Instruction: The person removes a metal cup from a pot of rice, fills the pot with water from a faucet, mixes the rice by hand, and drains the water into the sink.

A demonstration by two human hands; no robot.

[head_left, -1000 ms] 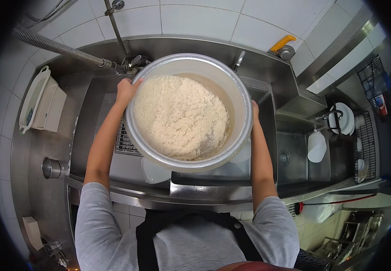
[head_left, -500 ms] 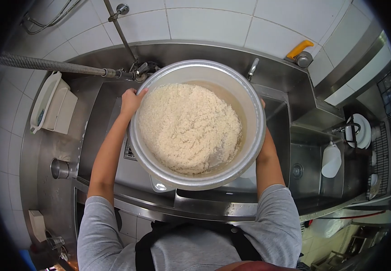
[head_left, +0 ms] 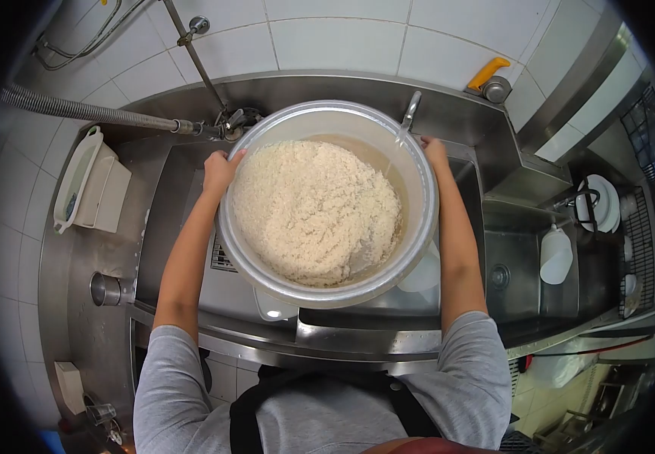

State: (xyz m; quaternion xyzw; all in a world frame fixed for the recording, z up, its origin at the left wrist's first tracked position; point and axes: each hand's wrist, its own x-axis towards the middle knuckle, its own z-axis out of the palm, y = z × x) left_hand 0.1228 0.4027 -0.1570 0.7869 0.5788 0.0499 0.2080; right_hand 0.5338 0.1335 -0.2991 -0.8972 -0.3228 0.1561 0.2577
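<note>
A large round metal pot [head_left: 327, 296] sits over the sink, filled with white rice [head_left: 316, 212] heaped toward its left side. Cloudy water [head_left: 388, 163] shows along the right of the heap. My left hand [head_left: 221, 168] grips the pot's upper-left rim, thumb over the edge. On the upper-right rim is my right hand [head_left: 433, 151], its fingers curled at the edge and partly hidden by the pot. The small faucet [head_left: 412, 110] reaches over the back rim, and a thin stream seems to run from its spout into the pot.
A beige bin [head_left: 104, 193] and a metal cup [head_left: 106, 289] stand left of the sink. In the right basin [head_left: 520, 303] lies a white pitcher [head_left: 556, 256]. White plates [head_left: 603, 203] stand beyond it. A sprayer hose [head_left: 89, 107] crosses the upper left.
The pot has shifted slightly relative to the sink, so its back-right rim is now under the faucet. My right hand, mostly hidden before, shows at the upper-right rim. A thin stream has appeared.
</note>
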